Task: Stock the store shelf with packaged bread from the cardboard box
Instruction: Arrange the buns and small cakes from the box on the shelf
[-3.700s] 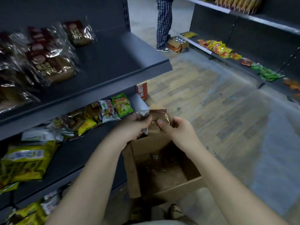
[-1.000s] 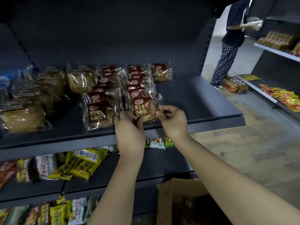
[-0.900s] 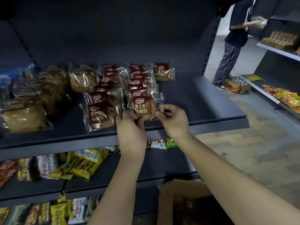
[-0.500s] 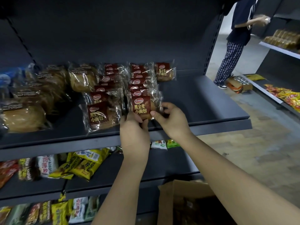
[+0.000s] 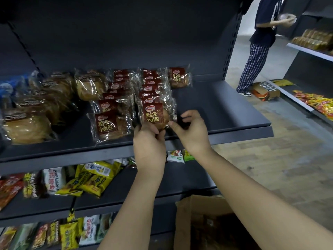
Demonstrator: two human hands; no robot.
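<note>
The bread packet (image 5: pixel 156 115), clear wrap with a dark red label over a brown bun, stood at the near end of a row on the shelf (image 5: pixel 225 112). The left hand (image 5: pixel 149 141) pinched its bottom edge; the right hand (image 5: pixel 191 131) touched its right corner, fingers loosely curled.

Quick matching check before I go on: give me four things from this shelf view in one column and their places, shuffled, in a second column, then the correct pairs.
Things:
1. front red-label bread pack
2. cardboard box
3. yellow snack bags
4. lone red-label pack

Places:
A. on the shelf one level below the bread
B. at the back of the bread shelf, right of the two rows
C. on the floor, lower right of view
D. at the shelf's front edge, between the left hand and right hand

Pairs: 1-D, 2-C, 3-A, 4-B
</note>
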